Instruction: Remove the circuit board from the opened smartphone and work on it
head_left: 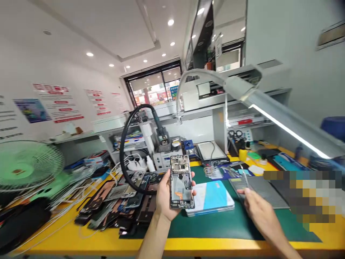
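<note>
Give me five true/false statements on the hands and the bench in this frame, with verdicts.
1. The left hand holds an opened phone upright, its insides facing the camera. True.
2. The right hand is empty. False: it holds thin tweezers.
3. A white and blue box lies on the green mat. True.
4. The green fan stands at the right end of the bench. False: it is at the far left.
5. The opened phone rests flat on the green mat. False: it is held up above it.
</note>
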### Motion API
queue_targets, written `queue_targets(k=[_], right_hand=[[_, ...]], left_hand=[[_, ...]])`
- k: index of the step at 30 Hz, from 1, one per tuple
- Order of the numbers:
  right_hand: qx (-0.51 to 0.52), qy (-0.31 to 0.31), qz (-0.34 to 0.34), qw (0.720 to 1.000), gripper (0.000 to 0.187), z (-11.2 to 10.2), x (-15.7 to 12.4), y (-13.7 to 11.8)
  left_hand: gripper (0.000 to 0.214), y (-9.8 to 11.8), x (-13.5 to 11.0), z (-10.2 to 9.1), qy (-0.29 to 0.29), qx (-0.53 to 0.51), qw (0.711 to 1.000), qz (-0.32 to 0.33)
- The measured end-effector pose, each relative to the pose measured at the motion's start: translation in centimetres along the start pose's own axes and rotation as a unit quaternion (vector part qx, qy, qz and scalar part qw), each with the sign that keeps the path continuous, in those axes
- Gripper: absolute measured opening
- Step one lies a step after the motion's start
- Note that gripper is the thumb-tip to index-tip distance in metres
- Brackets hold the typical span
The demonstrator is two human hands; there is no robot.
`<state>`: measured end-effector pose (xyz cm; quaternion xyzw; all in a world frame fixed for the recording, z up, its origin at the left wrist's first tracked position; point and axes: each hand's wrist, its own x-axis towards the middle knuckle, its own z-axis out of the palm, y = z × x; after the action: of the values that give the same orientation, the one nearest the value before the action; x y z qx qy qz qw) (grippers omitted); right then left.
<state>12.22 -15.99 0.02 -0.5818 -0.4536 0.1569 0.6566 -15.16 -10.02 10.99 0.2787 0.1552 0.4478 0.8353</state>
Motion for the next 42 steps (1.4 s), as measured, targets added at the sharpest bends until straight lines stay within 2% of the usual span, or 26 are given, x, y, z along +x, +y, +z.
queue_targets(k=[4,7,10,12,14,16,18,20,22,24,25,27,28,30,34,37,39,42], right_hand=[[0.012,-0.044,-0.003,0.999,0.045,0.6,-0.4,-1.1],[0.003,-0.048,-0.004,0.999,0.042,0.7,0.1,-2.2],[0.043,-0.069,0.000,0.997,0.053,0.5,1.7,-4.0],[0.095,-0.103,0.024,0.990,0.050,0.3,3.4,-5.6],[0.175,-0.160,0.057,0.970,0.046,0.0,5.2,-7.5],[0.236,-0.227,0.083,0.941,0.051,-0.3,7.2,-9.1],[0.273,-0.301,0.095,0.909,0.065,-0.6,9.0,-10.0],[0.287,-0.328,0.083,0.896,0.083,-0.6,10.5,-10.1],[0.267,-0.305,0.066,0.912,0.070,0.1,11.5,-9.4],[0.217,-0.239,0.047,0.945,0.042,1.5,11.8,-8.5],[0.183,-0.194,0.031,0.963,0.034,2.3,11.6,-8.0],[0.103,-0.099,-0.025,0.989,0.036,4.0,10.8,-7.1],[0.071,-0.055,-0.058,0.994,0.036,4.6,10.2,-6.6],[0.021,-0.009,-0.128,0.992,0.029,5.6,8.9,-5.8],[-0.086,-0.034,-0.227,0.969,0.016,6.5,6.4,-4.8],[-0.115,-0.065,-0.279,0.951,0.031,7.1,5.4,-4.9],[-0.100,-0.067,-0.287,0.950,0.042,7.6,5.2,-5.0],[-0.088,-0.061,-0.275,0.955,0.040,8.2,5.1,-4.9]], left_hand=[[0.059,-0.7,4.5,1.4,-0.059,0.015,0.998,-0.012],[0.060,-1.4,7.5,1.9,-0.087,0.019,0.996,-0.021],[0.061,-2.1,9.7,1.8,-0.103,0.017,0.994,-0.032],[0.061,-2.4,10.6,1.4,-0.104,0.010,0.994,-0.038],[0.060,-2.7,11.0,0.9,-0.098,-0.001,0.994,-0.038],[0.060,-2.9,11.1,0.5,-0.088,-0.014,0.995,-0.040],[0.059,-2.9,10.9,0.2,-0.069,-0.027,0.996,-0.048],[0.059,-2.7,10.6,0.1,-0.041,-0.039,0.997,-0.054],[0.061,-2.5,10.3,0.1,-0.019,-0.048,0.997,-0.052],[0.062,-2.3,10.2,0.1,-0.001,-0.051,0.998,-0.046],[0.062,-2.1,10.1,0.1,0.008,-0.050,0.998,-0.042],[0.063,-1.9,10.0,0.2,0.026,-0.045,0.998,-0.039],[0.064,-1.9,10.0,0.3,0.032,-0.043,0.998,-0.039],[0.064,-1.8,9.9,0.4,0.039,-0.043,0.998,-0.036],[0.058,-2.4,9.9,0.3,0.036,-0.036,0.999,-0.007],[0.050,-3.2,9.8,0.1,0.032,-0.031,0.999,0.025],[0.046,-3.8,9.6,0.0,0.035,-0.029,0.998,0.041],[0.043,-4.3,9.3,0.1,0.034,-0.034,0.998,0.048]])
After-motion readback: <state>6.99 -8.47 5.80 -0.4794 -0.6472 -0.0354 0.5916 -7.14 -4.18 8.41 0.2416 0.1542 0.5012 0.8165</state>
